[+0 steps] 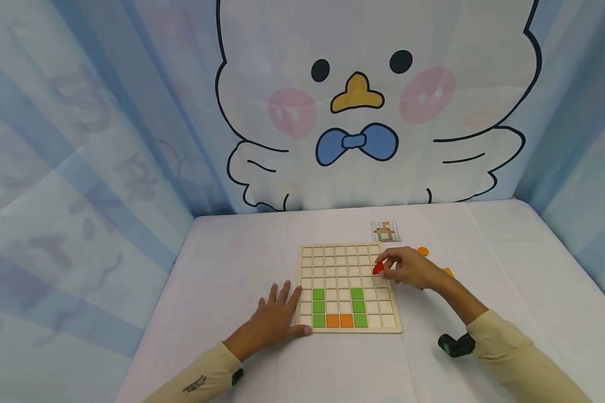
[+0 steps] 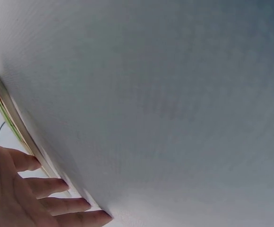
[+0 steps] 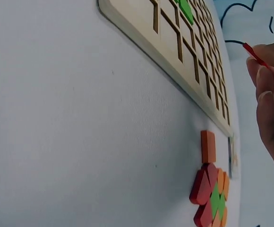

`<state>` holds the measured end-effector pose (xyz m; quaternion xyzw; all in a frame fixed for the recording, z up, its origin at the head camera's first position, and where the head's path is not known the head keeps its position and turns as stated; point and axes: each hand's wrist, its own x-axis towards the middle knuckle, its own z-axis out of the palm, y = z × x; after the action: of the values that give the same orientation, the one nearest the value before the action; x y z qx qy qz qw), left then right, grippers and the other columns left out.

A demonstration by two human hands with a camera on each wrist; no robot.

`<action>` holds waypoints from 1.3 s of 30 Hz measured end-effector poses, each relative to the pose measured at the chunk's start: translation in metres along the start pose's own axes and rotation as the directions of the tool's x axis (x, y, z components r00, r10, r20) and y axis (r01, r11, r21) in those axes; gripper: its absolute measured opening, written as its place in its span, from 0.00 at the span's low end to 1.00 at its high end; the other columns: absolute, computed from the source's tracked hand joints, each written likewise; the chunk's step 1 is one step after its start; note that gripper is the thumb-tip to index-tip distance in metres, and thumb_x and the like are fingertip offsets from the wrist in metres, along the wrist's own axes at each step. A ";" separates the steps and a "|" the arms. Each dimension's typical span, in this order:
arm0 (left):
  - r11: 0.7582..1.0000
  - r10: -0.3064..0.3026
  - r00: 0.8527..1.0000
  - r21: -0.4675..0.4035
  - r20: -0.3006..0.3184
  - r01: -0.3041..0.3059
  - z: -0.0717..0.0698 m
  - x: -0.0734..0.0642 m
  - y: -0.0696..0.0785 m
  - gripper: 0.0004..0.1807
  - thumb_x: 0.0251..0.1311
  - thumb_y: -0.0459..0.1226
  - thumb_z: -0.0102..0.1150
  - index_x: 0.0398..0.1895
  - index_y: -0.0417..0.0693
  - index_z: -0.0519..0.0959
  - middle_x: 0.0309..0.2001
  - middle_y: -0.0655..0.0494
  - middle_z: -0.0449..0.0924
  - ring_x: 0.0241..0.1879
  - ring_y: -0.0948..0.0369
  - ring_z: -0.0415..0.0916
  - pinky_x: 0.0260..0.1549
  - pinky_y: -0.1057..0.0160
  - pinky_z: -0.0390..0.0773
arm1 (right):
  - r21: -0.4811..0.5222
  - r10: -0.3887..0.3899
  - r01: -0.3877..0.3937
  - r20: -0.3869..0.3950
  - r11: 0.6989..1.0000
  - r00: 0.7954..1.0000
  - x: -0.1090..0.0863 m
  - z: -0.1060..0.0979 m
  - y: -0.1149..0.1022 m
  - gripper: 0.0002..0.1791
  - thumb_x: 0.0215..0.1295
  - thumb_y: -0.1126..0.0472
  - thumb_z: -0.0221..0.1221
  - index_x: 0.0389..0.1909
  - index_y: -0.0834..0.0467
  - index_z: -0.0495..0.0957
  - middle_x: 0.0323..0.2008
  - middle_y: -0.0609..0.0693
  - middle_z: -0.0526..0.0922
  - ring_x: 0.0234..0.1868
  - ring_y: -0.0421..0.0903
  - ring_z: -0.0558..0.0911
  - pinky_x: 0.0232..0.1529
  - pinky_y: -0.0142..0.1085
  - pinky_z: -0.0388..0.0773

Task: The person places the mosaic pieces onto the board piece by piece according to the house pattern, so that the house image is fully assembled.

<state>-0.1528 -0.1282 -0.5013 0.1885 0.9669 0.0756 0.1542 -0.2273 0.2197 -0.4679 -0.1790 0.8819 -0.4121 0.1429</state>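
Observation:
A wooden grid board (image 1: 312, 273) lies on the table with green squares (image 1: 319, 307) in two columns and orange squares (image 1: 340, 321) between them at the bottom. My right hand (image 1: 408, 267) pinches a red piece (image 1: 378, 268) between thumb and fingertips, above the board's right side. In the right wrist view the red piece (image 3: 256, 56) is seen edge-on, apart from the board (image 3: 189, 80). My left hand (image 1: 274, 319), fingers spread, rests at the board's left edge, its thumb by the near corner. The left wrist view shows those fingers (image 2: 56, 203) along the board's edge.
A small pattern card (image 1: 385, 231) lies behind the board. Loose red pieces (image 3: 202, 187), green pieces (image 3: 216, 201) and an orange block (image 3: 208, 146) sit right of the board. A dark device (image 1: 456, 345) is by the right sleeve. Printed cloth (image 1: 353, 179) hangs behind the table.

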 end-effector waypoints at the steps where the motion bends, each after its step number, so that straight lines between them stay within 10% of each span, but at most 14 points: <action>1: 1.000 -0.001 1.000 0.001 0.000 0.001 0.000 0.000 0.000 0.54 0.56 0.71 0.48 0.77 0.49 0.51 0.77 0.39 0.47 0.74 0.33 0.46 0.60 0.29 0.62 | 0.011 -0.011 0.011 0.005 1.000 1.000 0.002 0.003 -0.001 0.15 0.59 0.65 0.65 0.48 0.61 0.80 0.31 0.51 0.80 0.23 0.46 0.78 0.22 0.33 0.74; 39: 1.000 -0.013 1.000 0.001 0.004 0.013 -0.002 0.000 0.002 0.55 0.54 0.71 0.52 0.77 0.48 0.53 0.77 0.39 0.48 0.74 0.33 0.47 0.60 0.29 0.62 | -0.046 -0.119 0.124 0.094 0.991 0.988 0.065 0.084 -0.057 0.13 0.61 0.64 0.64 0.46 0.61 0.82 0.29 0.47 0.83 0.26 0.39 0.76 0.29 0.31 0.75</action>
<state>-0.1529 -0.1269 -0.4988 0.1826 0.9678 0.0735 0.1567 -0.2405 0.1009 -0.4826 -0.2545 0.8723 -0.3885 0.1530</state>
